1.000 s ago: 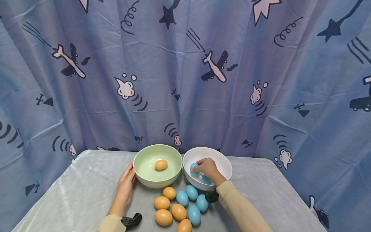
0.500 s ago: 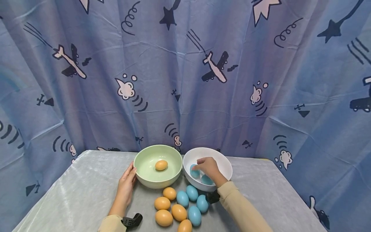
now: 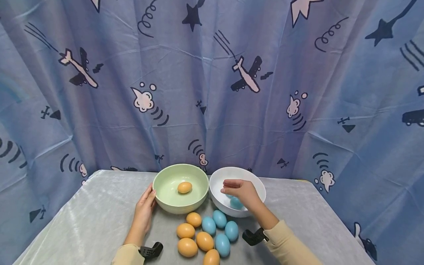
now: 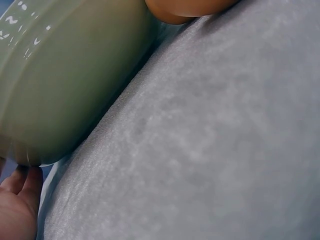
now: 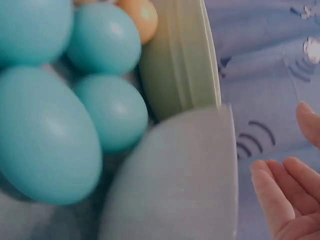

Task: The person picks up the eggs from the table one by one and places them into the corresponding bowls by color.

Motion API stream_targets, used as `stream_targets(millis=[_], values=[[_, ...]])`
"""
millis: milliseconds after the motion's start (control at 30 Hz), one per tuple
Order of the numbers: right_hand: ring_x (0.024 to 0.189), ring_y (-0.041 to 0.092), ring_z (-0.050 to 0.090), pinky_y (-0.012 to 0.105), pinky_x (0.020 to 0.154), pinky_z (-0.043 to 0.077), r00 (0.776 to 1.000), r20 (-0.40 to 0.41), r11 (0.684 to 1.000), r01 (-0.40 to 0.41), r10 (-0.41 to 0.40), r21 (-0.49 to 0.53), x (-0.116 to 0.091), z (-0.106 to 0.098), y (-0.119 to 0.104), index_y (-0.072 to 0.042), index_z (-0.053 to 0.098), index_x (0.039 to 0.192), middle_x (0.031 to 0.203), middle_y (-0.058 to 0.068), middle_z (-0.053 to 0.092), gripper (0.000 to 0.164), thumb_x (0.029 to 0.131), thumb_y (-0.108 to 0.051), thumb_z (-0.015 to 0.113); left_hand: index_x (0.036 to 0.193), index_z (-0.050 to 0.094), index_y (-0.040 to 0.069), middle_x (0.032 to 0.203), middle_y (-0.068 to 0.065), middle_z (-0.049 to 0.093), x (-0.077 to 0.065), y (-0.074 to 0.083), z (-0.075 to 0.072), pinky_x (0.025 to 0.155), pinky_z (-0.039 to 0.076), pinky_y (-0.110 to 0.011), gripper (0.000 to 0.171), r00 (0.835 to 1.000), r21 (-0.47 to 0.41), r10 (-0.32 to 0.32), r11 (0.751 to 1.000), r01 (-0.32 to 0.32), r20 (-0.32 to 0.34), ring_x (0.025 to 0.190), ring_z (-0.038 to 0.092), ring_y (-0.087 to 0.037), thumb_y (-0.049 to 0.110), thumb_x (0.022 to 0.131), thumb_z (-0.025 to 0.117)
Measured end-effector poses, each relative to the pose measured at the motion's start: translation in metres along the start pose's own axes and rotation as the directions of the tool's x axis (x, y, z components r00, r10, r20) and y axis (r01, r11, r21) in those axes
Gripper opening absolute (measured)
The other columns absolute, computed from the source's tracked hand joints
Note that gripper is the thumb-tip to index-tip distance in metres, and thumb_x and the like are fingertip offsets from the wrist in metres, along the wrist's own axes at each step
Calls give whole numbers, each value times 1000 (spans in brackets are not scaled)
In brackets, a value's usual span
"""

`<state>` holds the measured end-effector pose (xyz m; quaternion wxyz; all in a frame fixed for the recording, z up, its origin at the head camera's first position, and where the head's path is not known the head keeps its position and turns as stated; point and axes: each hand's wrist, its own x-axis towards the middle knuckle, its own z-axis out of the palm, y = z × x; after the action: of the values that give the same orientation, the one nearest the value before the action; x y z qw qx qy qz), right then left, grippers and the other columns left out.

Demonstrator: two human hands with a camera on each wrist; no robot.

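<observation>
My left hand [image 3: 144, 210] lies along the left side of the green bowl [image 3: 165, 204], its straight fingers touching the outer wall. In the left wrist view its fingertips [image 4: 33, 181] meet the bowl near the base. One orange egg [image 3: 184, 187] is inside that bowl. Over the white bowl [image 3: 218, 203] hovers my right hand [image 3: 243, 192], with nothing between its thumb and fingers; the right wrist view shows them spread apart. Blue eggs [image 3: 236, 203] lie in the white bowl below it, partly hidden by the hand.
In front of the bowls, several orange eggs [image 3: 205, 241] and several blue eggs [image 3: 222, 245] lie close together on the grey cloth-covered table [image 3: 99, 221]. The two bowls stand side by side. A patterned blue curtain [image 3: 212, 110] hangs behind the table.
My right hand has let go of a blue egg inside the white bowl and risen off it, fingers straightening. The left hand stays against the green bowl.
</observation>
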<state>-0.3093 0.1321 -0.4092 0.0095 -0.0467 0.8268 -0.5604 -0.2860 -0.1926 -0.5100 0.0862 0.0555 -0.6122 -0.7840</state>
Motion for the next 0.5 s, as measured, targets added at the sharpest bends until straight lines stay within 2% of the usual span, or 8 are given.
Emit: stream_targets(millis=[133, 400, 500], values=[[109, 24, 71, 35, 93, 60, 999, 22, 999, 41, -42, 35, -20, 0, -3, 0, 71, 119, 115, 15, 74, 40, 83, -15, 81, 159, 22, 8, 167, -6, 19, 0, 0, 0, 127, 20, -41, 58, 1000, -5, 6, 1000, -6, 4, 154, 19, -22, 26, 108, 43], [115, 22, 68, 22, 89, 59, 998, 56, 994, 16, -22, 104, -51, -6, -3, 1, 70, 121, 118, 16, 72, 44, 81, -14, 82, 159, 21, 8, 167, -6, 18, 0, 0, 0, 127, 20, -41, 59, 1000, -3, 5, 1000, -5, 7, 154, 18, -22, 26, 108, 43], [117, 23, 67, 20, 89, 59, 998, 64, 993, 6, -14, 119, -60, -9, -1, 1, 69, 121, 119, 15, 72, 44, 82, -13, 81, 159, 21, 8, 167, -6, 18, 0, 0, 0, 127, 20, -41, 59, 1000, -5, 4, 1000, -4, 5, 154, 18, -22, 27, 107, 43]])
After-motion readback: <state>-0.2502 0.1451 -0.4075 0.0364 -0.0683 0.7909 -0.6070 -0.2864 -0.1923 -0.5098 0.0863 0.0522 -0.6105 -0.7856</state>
